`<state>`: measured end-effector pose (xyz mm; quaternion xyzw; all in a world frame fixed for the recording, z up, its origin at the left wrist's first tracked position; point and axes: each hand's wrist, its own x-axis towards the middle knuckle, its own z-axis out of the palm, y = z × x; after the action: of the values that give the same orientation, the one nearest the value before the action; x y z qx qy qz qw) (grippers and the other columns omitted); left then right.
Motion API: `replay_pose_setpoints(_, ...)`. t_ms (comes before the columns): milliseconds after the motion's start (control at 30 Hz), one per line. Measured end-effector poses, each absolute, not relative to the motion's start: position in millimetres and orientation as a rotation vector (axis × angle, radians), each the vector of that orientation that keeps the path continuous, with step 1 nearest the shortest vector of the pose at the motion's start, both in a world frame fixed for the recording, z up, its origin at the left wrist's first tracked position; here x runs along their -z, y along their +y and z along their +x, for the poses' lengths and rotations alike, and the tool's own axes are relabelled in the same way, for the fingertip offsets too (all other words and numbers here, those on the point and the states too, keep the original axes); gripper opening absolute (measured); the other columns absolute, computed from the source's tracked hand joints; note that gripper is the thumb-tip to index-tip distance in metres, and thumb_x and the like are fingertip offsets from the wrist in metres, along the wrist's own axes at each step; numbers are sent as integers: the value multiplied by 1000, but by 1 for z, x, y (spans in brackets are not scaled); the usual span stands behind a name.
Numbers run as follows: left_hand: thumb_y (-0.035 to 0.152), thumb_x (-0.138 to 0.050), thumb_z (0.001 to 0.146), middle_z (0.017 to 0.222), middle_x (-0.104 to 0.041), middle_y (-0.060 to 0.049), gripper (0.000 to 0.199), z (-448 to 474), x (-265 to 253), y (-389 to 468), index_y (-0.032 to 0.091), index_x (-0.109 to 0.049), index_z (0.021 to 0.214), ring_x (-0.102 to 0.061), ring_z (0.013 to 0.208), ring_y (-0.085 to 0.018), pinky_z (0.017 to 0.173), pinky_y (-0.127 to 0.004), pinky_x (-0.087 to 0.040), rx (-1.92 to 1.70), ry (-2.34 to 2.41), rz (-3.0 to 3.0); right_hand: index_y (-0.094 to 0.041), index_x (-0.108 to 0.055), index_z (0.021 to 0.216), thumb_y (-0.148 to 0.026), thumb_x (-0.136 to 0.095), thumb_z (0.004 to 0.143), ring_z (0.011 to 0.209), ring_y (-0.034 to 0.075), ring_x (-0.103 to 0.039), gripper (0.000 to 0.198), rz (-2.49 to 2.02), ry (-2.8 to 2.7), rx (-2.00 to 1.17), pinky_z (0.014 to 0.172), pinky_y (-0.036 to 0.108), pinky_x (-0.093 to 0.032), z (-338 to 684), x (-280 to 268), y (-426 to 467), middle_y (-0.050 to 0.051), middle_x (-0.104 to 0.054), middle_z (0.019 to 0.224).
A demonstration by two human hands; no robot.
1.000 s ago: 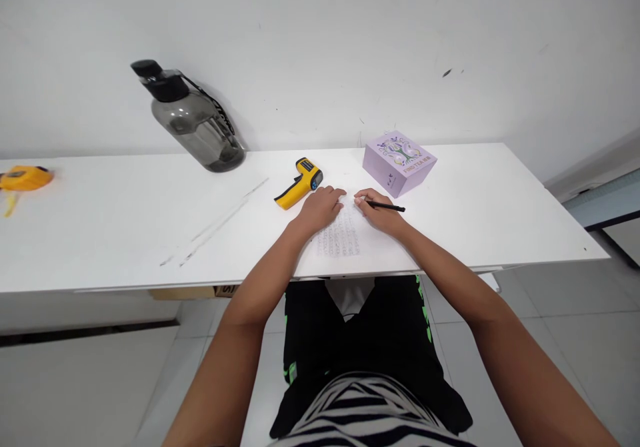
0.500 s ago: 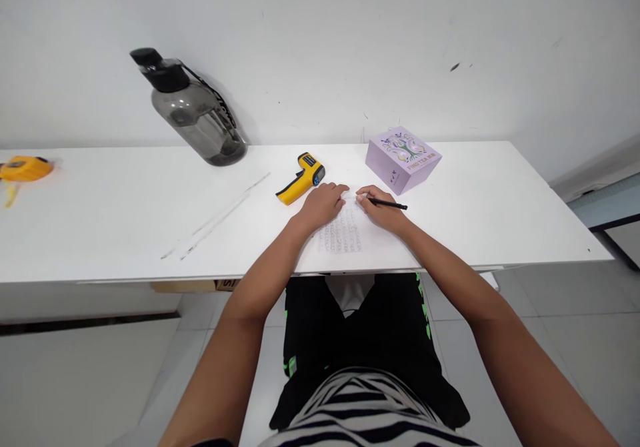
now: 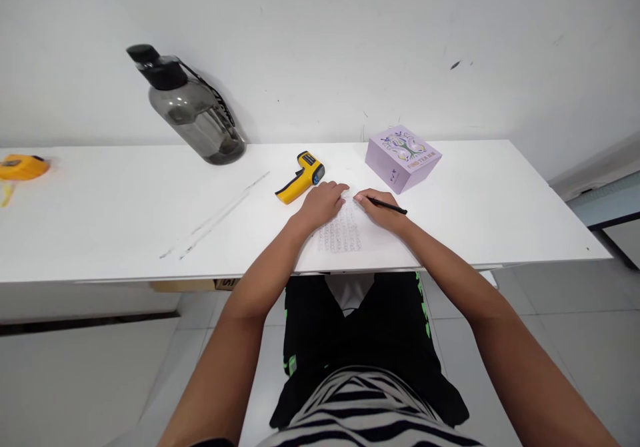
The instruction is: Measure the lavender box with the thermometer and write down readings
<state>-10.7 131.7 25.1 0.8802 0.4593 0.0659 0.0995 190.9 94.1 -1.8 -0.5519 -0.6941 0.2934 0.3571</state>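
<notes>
A sheet of paper [image 3: 376,241] covered in rows of small handwriting lies at the table's front edge. My left hand [image 3: 323,203] rests flat on its upper left part, fingers stretched out. In my right hand [image 3: 381,209] a black pen [image 3: 393,206] is gripped, its tip down on the paper near the upper rows. Just beyond my left hand lies a yellow and black infrared thermometer [image 3: 301,178]. A lilac tea box [image 3: 403,159] stands past my right hand.
A grey transparent water bottle [image 3: 197,117] with a black lid stands at the back left by the wall. Farther left is a yellow tape measure [image 3: 23,167]. Dark streaks mark the white table [image 3: 125,213].
My right hand has shifted very slightly down and left with the pen. The left hand stays in place on the paper.
</notes>
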Motion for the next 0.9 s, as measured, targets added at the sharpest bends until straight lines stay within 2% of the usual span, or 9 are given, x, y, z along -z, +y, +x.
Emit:
replay_pose_setpoints(100,26,-47,101,124,-68,-11,41,-11,-26,132,20,-57,140,-62,115,-28,92,-39,-48,-179,1366,2624,-23,-74,97,-47,-50,98,95,23,-69,34,-1338,-1895,-623,90,35,-48,192,2,93,6,-78,101)
replay_pose_setpoints(167,26,-47,101,125,-67,-11,41,-10,-27,131,20,-56,141,-61,116,-28,92,-39,-48,-167,1373,2633,-23,-74,102,-44,-45,101,102,24,-68,36,-1325,-2003,-489,91,34,-48,195,2,92,8,-77,107)
replay_pose_setpoints(300,27,-48,101,132,-63,-13,43,-9,-29,130,21,-53,143,-60,119,-29,92,-39,-48,-181,1380,2659,-22,-72,118,-36,-38,104,91,26,-67,40,-1576,-2187,-184,73,34,-46,199,2,94,12,-73,106)
replay_pose_setpoints(400,28,-50,100,139,-59,-14,43,-8,-30,129,20,-53,143,-59,120,-30,93,-41,-48,-230,1411,2667,-16,-62,137,-24,-37,102,96,28,-67,44,-1768,-2229,-42,70,34,-45,198,0,95,17,-70,117)
replay_pose_setpoints(533,27,-44,102,142,-57,-14,40,-10,-32,131,21,-55,141,-55,125,-32,101,-46,-44,-359,1481,2659,-9,-54,143,-12,-40,95,106,31,-66,50,-1879,-2264,-40,74,36,-47,192,-4,94,22,-66,129)
replay_pose_setpoints(667,33,-44,102,144,-56,-14,42,-16,-35,137,24,-52,143,-49,132,-33,109,-49,-39,-448,1665,2579,-8,-52,144,-11,-38,95,109,32,-66,51,-1894,-2325,-92,78,38,-48,190,-7,92,22,-65,133)
replay_pose_setpoints(900,48,-55,95,153,-48,-18,65,-38,-45,143,22,-39,152,-35,145,-39,116,-54,-32,-298,2042,2335,-13,-59,136,-15,-42,95,106,31,-68,45,-1878,-2264,-167,75,36,-46,191,-8,92,18,-69,132)
